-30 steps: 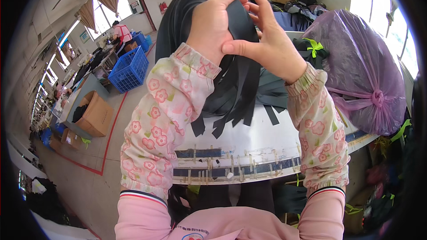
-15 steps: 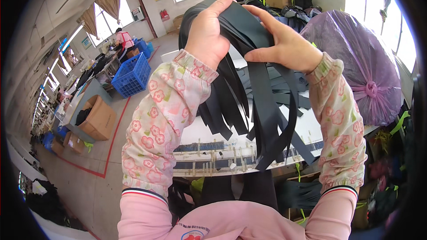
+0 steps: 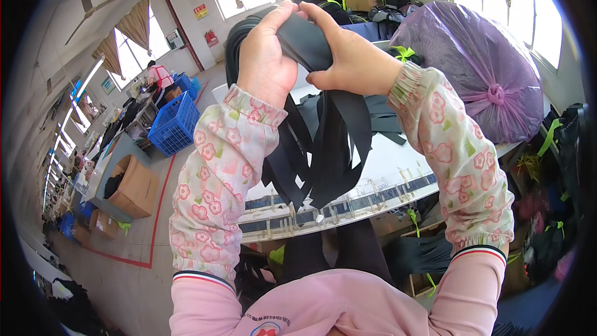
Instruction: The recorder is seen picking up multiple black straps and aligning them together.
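A bundle of black fabric strips (image 3: 323,149) is gripped at its top by the left hand (image 3: 266,62) and right hand (image 3: 348,56), raised above the white counter (image 3: 398,162); a tied purple bag (image 3: 479,68) is seen at right

Straps (image 3: 323,143) above table (image 3: 398,168), probably

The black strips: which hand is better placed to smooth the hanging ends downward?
Probably the right hand. It pinches the black strips only at the top, while the left hand wraps around the bundle and carries it.
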A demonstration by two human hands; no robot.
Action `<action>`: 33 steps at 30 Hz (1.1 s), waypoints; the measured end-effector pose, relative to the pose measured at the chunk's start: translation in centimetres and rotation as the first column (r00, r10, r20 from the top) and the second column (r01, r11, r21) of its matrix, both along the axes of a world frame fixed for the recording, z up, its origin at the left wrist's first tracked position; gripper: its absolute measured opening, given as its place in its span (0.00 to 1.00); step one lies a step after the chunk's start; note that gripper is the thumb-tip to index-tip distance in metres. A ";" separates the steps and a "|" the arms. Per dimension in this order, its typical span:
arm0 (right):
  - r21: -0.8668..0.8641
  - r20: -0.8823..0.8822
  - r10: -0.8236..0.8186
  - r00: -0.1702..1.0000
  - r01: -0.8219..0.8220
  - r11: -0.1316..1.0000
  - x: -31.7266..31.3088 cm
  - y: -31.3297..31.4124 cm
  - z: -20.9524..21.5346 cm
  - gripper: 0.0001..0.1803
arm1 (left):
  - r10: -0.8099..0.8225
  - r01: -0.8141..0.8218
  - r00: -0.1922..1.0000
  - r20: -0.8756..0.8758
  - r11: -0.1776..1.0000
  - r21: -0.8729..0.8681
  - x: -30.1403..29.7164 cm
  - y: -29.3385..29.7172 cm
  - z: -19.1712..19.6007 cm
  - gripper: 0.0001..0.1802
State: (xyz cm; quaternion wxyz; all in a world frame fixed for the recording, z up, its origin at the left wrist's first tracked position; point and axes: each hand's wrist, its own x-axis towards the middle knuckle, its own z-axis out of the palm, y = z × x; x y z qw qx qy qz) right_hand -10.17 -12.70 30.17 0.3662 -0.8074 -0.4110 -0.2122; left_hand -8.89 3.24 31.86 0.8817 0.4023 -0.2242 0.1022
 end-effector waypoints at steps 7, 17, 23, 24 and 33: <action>0.445 -0.277 0.386 0.880 -0.239 0.863 0.6 0.6 -1.8 0.55 | 0.071 -0.079 0.989 0.130 0.995 0.054 -1.6 -0.3 1.2 0.18; 0.402 -0.600 0.561 0.570 -0.392 0.828 -2.8 -6.4 -0.4 0.40 | -0.607 0.614 0.753 0.254 0.787 0.060 -4.3 -1.1 2.2 0.25; 0.291 0.017 0.188 0.982 -0.185 0.939 -8.0 -5.8 0.9 0.64 | -0.218 0.198 0.941 0.260 0.975 0.103 -6.8 -5.6 2.3 0.16; 0.357 0.037 0.212 0.976 -0.211 0.910 -8.0 -5.4 1.1 0.62 | -0.184 0.164 0.945 0.272 0.982 0.095 -7.1 -6.2 2.5 0.17; 0.154 -0.071 -0.135 0.988 0.144 0.977 -11.3 -12.7 5.7 0.22 | -0.623 0.565 0.764 0.168 0.771 0.294 -8.8 -7.8 -2.4 0.35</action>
